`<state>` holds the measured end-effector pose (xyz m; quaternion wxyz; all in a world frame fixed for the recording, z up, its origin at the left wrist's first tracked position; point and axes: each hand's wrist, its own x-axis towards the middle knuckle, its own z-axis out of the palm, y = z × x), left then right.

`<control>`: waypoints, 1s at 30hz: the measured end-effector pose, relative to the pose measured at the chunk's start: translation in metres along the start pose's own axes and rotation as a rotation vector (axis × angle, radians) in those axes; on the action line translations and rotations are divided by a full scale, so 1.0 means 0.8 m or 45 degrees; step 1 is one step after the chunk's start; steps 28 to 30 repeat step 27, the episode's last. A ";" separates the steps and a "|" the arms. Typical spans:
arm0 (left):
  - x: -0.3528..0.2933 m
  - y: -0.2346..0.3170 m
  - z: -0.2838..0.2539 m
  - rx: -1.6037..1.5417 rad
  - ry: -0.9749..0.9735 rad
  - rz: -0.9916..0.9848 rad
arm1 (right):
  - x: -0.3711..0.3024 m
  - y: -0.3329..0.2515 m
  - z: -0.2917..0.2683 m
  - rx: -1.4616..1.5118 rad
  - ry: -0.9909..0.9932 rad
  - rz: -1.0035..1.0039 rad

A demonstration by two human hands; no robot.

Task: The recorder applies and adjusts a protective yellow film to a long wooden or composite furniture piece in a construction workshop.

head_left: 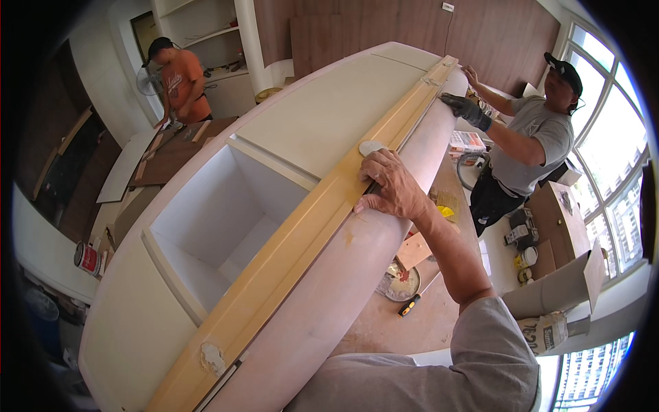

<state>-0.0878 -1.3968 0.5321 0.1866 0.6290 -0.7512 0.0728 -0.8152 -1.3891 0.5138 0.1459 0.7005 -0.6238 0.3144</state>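
A long yellow-beige plank (302, 223) with raised edges lies lengthwise over a large pale cabinet (336, 113) with a rounded pinkish side (343, 275). My right hand (392, 185) grips the plank near its middle, fingers bent over the top and thumb by its near edge. Beside my fingertips sits a whitish round patch (373, 147); another rough white patch (212, 358) is on the plank's near end. At the far end, a co-worker's dark-gloved hand (467, 110) and bare hand (471, 77) are at the plank. My left hand is out of view.
Left of the plank, the cabinet has a deep rectangular opening (220, 213). Below its right side, a worktable carries a dish of powder (398, 281) and a yellow-black screwdriver (410, 305). A co-worker in grey (532, 137) stands right; another in orange (184, 82) is far left.
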 end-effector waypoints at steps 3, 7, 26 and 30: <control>0.000 -0.002 0.000 -0.025 -0.010 0.007 | 0.000 -0.001 -0.002 -0.003 -0.038 0.037; 0.000 -0.003 0.002 -0.034 -0.027 -0.020 | 0.000 -0.001 -0.002 0.011 -0.015 0.029; 0.002 -0.001 0.007 -0.035 0.090 0.068 | 0.000 0.001 -0.001 0.009 -0.029 0.022; 0.002 -0.002 0.006 -0.063 0.071 0.062 | -0.001 0.003 0.000 -0.004 -0.024 0.009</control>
